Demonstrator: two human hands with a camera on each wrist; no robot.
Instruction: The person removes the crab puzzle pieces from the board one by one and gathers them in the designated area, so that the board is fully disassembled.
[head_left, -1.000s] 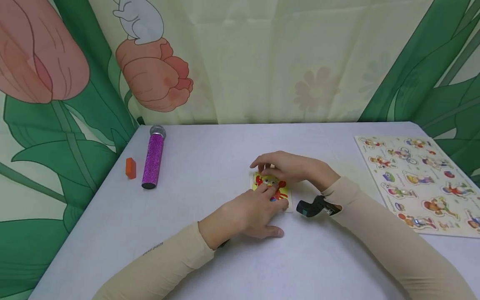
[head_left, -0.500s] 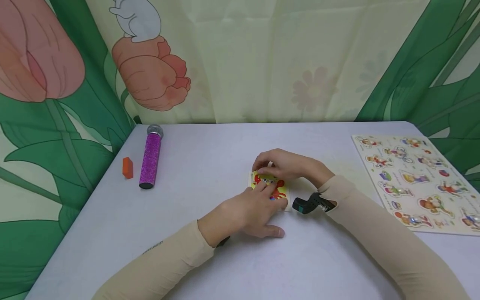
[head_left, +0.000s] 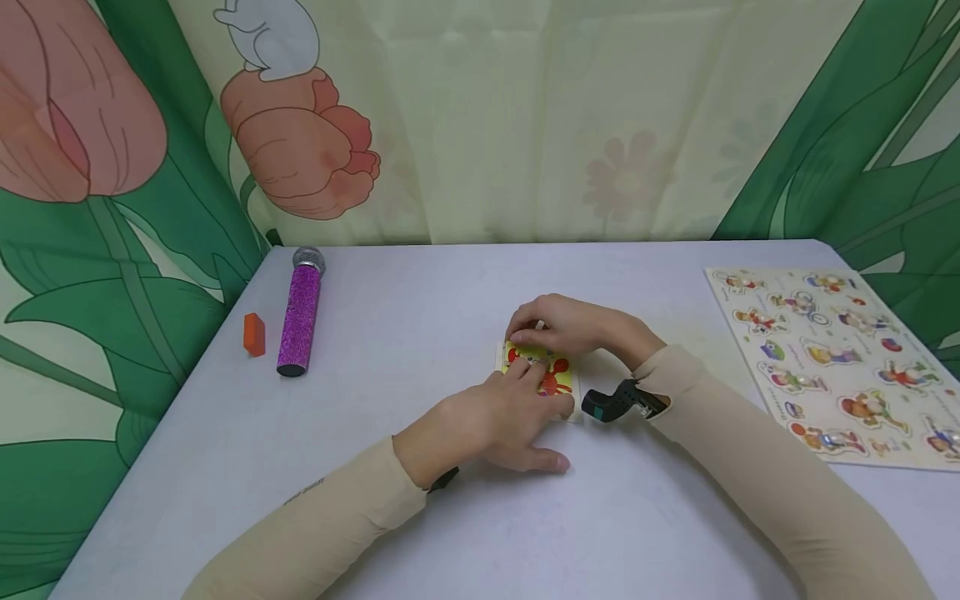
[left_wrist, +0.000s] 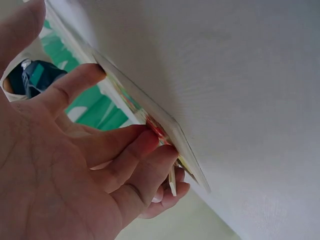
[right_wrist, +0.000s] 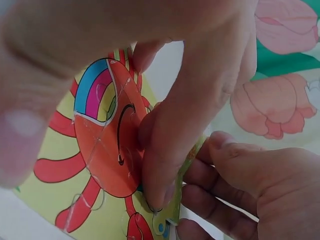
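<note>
A small flat puzzle with a red crab on a yellow ground lies at mid-table. My left hand reaches over its near side with fingers stretched out, fingertips pressing on the picture. At the far edge, my right hand bends down and pinches a thin puzzle piece between thumb and fingers. In the right wrist view, that piece stands tilted along the puzzle's edge, beside a left finger. My left fingers cover part of the crab there.
A purple glitter microphone lies at the left, beside an orange block. On the right is a large white board with cartoon figures. A printed curtain hangs behind the table's back edge.
My right fingers have drawn in to the puzzle's far left corner. My left hand has hardly moved, its fingers only shifting slightly. The head view has shifted a little.
</note>
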